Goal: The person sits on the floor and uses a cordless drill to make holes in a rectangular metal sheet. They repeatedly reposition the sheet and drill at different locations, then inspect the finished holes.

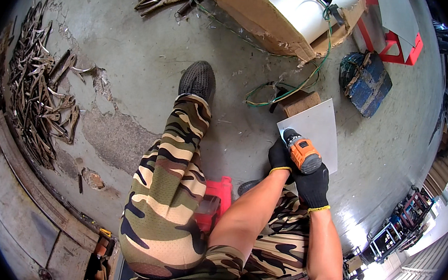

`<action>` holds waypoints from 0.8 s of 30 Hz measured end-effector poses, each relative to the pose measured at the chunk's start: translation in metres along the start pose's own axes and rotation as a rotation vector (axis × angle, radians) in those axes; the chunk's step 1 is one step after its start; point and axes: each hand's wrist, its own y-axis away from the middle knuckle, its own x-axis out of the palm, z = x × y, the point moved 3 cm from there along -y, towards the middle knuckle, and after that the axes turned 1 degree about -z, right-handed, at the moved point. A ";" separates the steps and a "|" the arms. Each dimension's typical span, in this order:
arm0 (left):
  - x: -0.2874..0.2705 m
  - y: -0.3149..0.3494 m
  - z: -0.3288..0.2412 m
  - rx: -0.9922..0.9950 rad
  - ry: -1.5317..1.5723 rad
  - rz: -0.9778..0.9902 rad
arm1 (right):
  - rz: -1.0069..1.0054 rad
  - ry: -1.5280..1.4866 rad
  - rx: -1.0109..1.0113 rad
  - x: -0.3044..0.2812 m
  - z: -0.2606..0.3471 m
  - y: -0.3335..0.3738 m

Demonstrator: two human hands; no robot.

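Note:
My right hand [312,188], in a black glove with a yellow cuff, is wrapped round the grip of an orange and black cordless drill [304,155]. The drill's dark chuck points away from me over a thin, light grey sheet [323,128]. At the sheet's near left edge is my left hand [279,154], gloved the same way and closed on that edge beside the drill; its fingertips are partly hidden. Under the sheet's far left corner sits a brown wooden block [301,102]. The tip of the drill is hard to make out.
A torn cardboard box [266,17] holds a large white roll. Green cord [315,76] loops beside the block. To the right lies a blue taped pad [368,84] near a red stand [402,49]. Metal pliers-like parts [37,81] are heaped at left. A red stool [220,195] is between my legs.

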 end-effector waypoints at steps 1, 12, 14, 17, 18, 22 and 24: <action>-0.001 -0.001 0.001 0.021 -0.008 0.000 | -0.001 -0.005 -0.005 0.000 0.000 0.000; 0.000 0.005 -0.011 0.158 -0.566 0.087 | 0.013 0.007 0.023 -0.003 0.001 0.001; 0.002 0.000 0.002 0.053 -0.456 0.134 | 0.006 0.008 0.059 -0.004 -0.004 0.002; -0.025 -0.045 0.042 0.114 -0.226 0.143 | 0.033 0.039 0.026 0.001 0.011 -0.001; -0.027 -0.046 0.042 0.323 -0.528 0.202 | 0.028 0.021 0.041 0.000 0.010 -0.001; -0.015 -0.037 0.050 0.221 -0.661 0.237 | 0.023 -0.003 0.064 0.000 0.000 0.000; -0.015 -0.037 0.046 0.085 -0.307 0.226 | 0.026 -0.006 0.055 0.000 0.002 0.000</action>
